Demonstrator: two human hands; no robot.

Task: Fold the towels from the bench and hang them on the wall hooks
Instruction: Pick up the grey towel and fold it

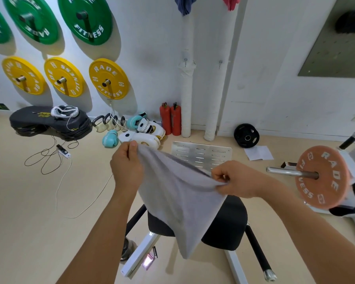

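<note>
Two hands pinch the grey towel [178, 193]: left hand [125, 162] at ten o'clock, right hand [237, 179] at three.

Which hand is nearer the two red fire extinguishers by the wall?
Left. The left hand grips the grey towel just below and left of the fire extinguishers; the right hand grips it lower and further right.

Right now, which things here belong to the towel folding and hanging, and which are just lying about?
Job:
grey towel, pinched by left hand and right hand
black bench seat
blue towel and pink towel, already hanging
two bare wall hooks

Lying about:
boxing gloves
fire extinguishers
kettlebells
black plate
</note>
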